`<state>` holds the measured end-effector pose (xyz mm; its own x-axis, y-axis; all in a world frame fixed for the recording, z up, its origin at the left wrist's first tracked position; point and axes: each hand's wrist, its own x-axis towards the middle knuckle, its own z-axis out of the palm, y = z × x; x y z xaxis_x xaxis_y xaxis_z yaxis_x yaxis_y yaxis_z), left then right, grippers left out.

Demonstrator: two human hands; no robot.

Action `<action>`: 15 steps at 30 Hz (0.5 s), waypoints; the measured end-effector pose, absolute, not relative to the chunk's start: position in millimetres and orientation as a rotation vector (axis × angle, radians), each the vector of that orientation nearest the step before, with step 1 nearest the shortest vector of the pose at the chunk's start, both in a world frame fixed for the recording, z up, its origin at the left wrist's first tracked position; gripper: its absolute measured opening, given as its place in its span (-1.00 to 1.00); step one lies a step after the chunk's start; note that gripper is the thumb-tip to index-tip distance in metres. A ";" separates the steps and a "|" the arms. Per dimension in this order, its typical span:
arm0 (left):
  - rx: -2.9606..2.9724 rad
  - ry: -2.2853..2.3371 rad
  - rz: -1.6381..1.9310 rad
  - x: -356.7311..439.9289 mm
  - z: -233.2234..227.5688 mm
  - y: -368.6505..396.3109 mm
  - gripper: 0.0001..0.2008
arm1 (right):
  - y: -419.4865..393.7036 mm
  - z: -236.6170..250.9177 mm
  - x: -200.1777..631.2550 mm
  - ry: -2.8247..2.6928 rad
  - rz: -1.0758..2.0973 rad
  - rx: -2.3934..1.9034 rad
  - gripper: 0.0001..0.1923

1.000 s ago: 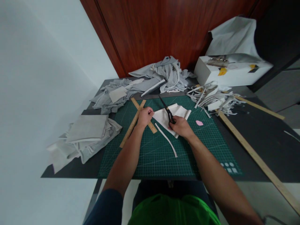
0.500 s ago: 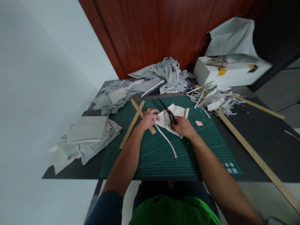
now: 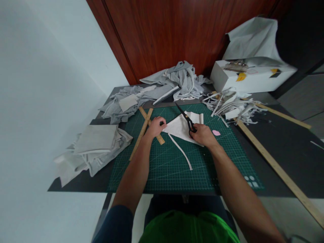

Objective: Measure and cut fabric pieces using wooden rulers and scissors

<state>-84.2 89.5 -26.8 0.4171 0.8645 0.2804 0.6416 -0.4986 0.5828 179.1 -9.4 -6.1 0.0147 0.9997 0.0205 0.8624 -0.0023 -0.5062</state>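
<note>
On green cutting mat [image 3: 162,168], left hand [image 3: 155,126] pinching white fabric [image 3: 180,129], right hand [image 3: 203,135] gripping black scissors [image 3: 186,118], no legible writing

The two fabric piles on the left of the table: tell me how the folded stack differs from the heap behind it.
The folded stack lies at the near left, off the cutting mat, with a flat, squared top layer; the heap sits farther back and is crumpled, with no neat edges. The folded stack looks paler, almost off-white; the heap is a darker grey. Both are greyish cloth resting on the dark table, untouched by either hand.
</note>
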 end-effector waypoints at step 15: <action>2.416 1.287 0.641 -81.2 -22.0 80.8 -0.89 | -10.5 -1.6 179.4 -1.893 0.509 -1.964 -0.90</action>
<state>-81.2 80.8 -22.0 0.4910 0.8395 0.2326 0.6916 -0.5380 0.4818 179.4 -10.5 -1.6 0.0348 0.9994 -0.0063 0.8679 -0.0333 -0.4956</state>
